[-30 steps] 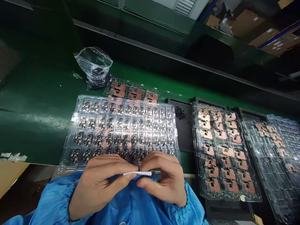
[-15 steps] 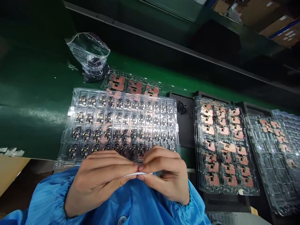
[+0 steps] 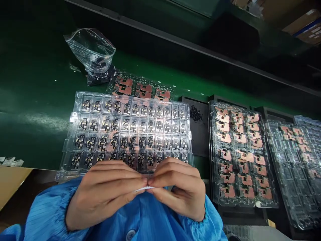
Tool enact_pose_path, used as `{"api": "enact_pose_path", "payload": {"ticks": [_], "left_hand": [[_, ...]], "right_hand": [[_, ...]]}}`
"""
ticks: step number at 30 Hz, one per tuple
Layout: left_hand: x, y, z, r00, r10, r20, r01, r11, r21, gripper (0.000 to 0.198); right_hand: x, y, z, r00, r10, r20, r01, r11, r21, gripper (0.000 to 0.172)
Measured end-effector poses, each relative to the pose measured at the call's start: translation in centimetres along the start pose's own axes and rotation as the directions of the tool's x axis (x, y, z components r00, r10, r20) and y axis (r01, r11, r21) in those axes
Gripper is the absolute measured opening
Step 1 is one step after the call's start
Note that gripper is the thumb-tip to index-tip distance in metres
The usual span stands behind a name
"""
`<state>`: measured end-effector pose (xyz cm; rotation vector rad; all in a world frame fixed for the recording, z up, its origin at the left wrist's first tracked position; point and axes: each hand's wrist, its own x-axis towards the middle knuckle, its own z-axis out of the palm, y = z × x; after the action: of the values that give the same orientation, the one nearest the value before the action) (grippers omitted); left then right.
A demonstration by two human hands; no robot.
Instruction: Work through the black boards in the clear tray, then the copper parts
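White strip (image 3: 146,188), thin, mostly hidden, pinched in grip of L hand (image 3: 106,194) & R hand (image 3: 180,188)

We identify an electronics assembly workshop by its green workbench (image 3: 37,140), a clear tray (image 3: 190,135) of small dark circuit boards (image 3: 124,142) in rows, copper-coloured boards (image 3: 247,156) in further trays, and blue work sleeves (image 3: 50,204).
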<state>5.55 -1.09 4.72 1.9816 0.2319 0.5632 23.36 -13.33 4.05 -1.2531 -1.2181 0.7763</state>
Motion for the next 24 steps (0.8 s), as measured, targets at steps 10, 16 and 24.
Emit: {"api": "enact_pose_path", "payload": {"ticks": [10, 16, 24], "left_hand": [[-1.0, 0.2, -0.5, 0.997, 0.033, 0.069, -0.048, 0.974, 0.221, 0.014], [-0.7, 0.5, -1.0, 0.995, 0.051, 0.086, -0.068, 0.977, 0.204, 0.013], [-1.3, 0.2, -0.4, 0.994, 0.049, 0.099, -0.070, 0.973, 0.221, 0.014]], "right_hand": [[-0.2, 0.7, -0.2, 0.956, -0.287, 0.063, 0.293, 0.942, -0.166, 0.022], [-0.4, 0.2, -0.2, 0.964, -0.258, 0.071, 0.266, 0.948, -0.175, 0.025], [-0.6, 0.0, -0.3, 0.961, -0.267, 0.068, 0.275, 0.943, -0.189, 0.029]]}}
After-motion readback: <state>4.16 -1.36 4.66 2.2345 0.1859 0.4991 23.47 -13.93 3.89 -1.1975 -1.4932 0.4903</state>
